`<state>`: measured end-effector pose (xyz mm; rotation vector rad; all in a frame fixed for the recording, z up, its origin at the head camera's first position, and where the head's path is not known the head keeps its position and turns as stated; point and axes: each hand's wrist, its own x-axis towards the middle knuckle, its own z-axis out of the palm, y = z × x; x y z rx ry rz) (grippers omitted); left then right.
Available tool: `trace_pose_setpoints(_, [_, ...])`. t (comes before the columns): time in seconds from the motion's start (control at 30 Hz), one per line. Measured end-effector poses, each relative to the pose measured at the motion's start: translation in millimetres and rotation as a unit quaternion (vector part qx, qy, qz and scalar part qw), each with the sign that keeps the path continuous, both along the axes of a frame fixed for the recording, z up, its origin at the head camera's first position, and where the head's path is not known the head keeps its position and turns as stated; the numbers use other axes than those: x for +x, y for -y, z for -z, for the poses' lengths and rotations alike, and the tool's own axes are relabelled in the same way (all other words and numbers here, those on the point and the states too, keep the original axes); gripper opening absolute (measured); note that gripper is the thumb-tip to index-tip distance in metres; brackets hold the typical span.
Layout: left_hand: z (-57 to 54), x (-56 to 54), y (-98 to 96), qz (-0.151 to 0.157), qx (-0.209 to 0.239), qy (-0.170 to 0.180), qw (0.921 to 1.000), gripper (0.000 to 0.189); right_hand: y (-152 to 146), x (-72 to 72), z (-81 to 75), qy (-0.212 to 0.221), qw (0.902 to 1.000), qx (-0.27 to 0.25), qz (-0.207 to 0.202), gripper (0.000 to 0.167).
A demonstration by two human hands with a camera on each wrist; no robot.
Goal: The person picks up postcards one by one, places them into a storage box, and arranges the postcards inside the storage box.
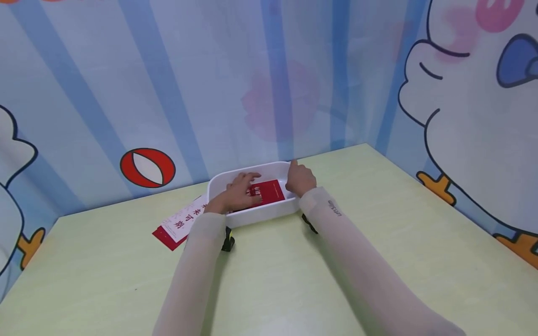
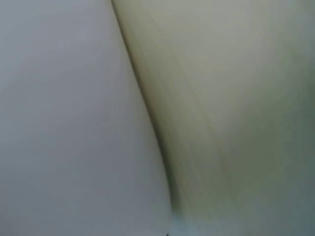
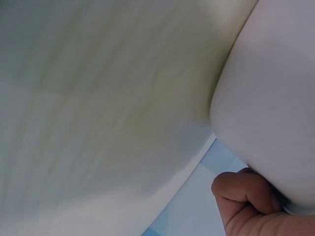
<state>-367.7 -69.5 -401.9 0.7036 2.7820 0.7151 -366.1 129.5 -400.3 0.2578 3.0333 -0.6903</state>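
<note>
A white plastic tray [image 1: 269,214] stands near the back edge of the table, and a red envelope [image 1: 271,190] with pale characters lies inside it. My left hand [image 1: 236,195] reaches over the near left part of the tray, fingers spread over the envelope and covering part of it. At the tray's right end, my right hand [image 1: 300,179] grips the rim with curled fingers. The right wrist view shows those curled fingers [image 3: 243,194] against the tray's outer wall [image 3: 270,88]. Only the tray wall [image 2: 74,123] and tabletop appear in the left wrist view, without the hand.
Left of the tray, a white card [image 1: 178,222] with red characters overlaps a red envelope [image 1: 168,239] on the pale table [image 1: 269,280]. Behind the table hangs a blue-striped backdrop [image 1: 210,93] with cartoon figures, which continues along the right side.
</note>
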Motion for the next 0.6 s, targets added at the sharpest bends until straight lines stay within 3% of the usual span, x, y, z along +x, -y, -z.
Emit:
trace_pose_setpoints(0.2, [-0.5,-2.3,0.7,-0.001,-0.005,-0.034,0.9994,0.065,2.1,4.2,-3.9,0.006,0.9999,0.012,0.006,0.057])
trace_pose_setpoints(0.4, [-4.2,0.0,0.9,-0.032,0.012,-0.097,0.9948,0.053,3.7,3.7,-3.9,0.008,0.9992,0.039,0.005,0.055])
trace_pose_setpoints(0.6, [-12.5,2.7,-0.7,-0.055,0.038,-0.093,0.9933,0.050,0.5,0.7,-2.4,-0.003,0.9963,0.086,-0.005,0.057])
